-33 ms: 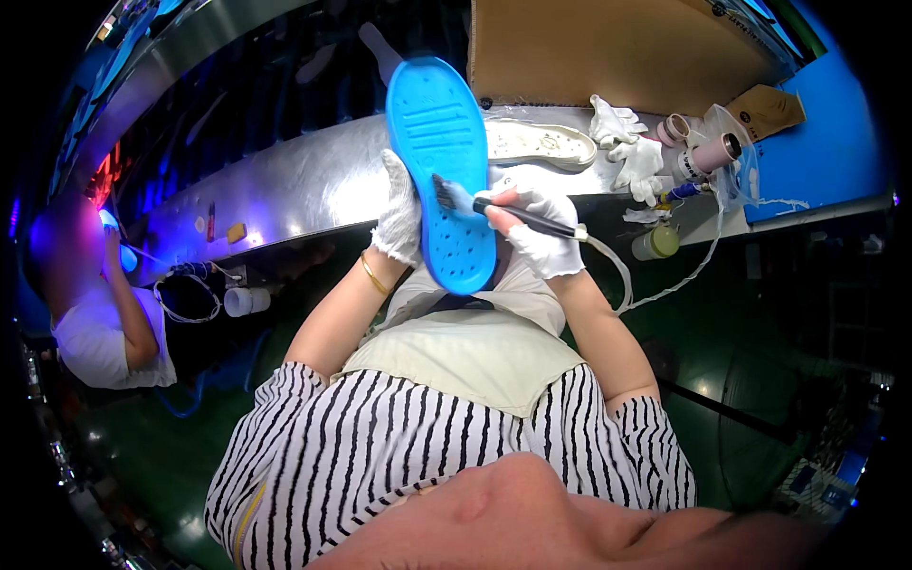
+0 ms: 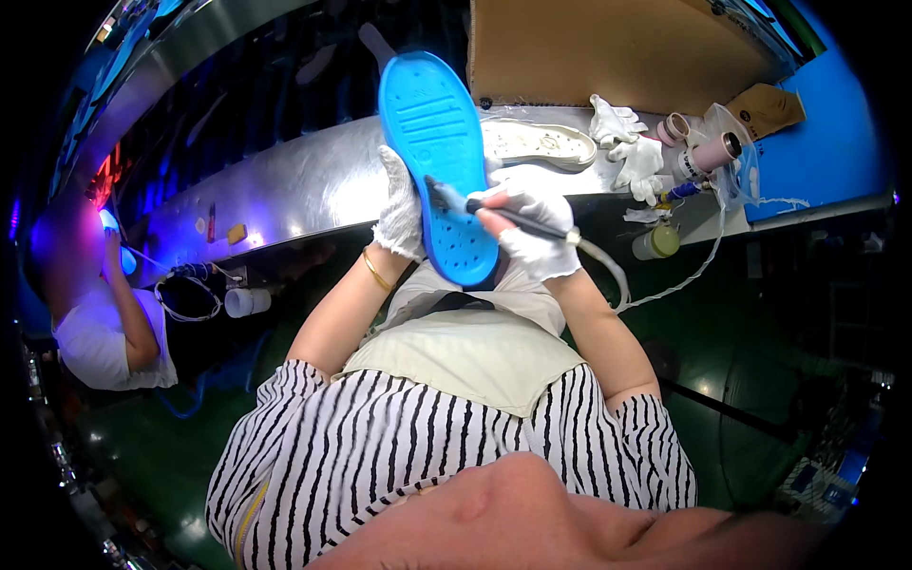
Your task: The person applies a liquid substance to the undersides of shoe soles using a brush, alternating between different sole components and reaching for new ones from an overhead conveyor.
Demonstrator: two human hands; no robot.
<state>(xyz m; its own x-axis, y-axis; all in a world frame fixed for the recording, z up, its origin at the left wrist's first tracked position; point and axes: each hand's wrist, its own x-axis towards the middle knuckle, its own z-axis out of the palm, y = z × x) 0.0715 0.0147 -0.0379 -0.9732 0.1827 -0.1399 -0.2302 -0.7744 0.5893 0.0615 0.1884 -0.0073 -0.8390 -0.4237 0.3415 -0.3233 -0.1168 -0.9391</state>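
A blue shoe sole (image 2: 439, 123), with holes and raised ribs on its upper face, is held tilted over my lap. My left hand (image 2: 399, 211), in a white glove, grips its left edge, the thumb along the rim. In my gloved right hand (image 2: 532, 223), with bare fingertips, is a brush (image 2: 518, 223) with a black handle and a pale tube at its rear. Its dark bristles rest on or just over the sole's middle; contact is hard to tell. Behind the right hand, a white sole (image 2: 541, 144) lies on the metal bench (image 2: 304, 180).
A cardboard box (image 2: 617, 52) stands at the back. White gloves (image 2: 638, 166), a pink flask (image 2: 715, 152) and a yellowish jar (image 2: 655, 243) sit to the right. The brush's tube (image 2: 684, 275) runs right. Another person (image 2: 114, 323) works at far left, near a white cup (image 2: 247, 302).
The blue sole has tipped slightly, its top end moving a little left and up. My right hand and the brush have shifted slightly left.
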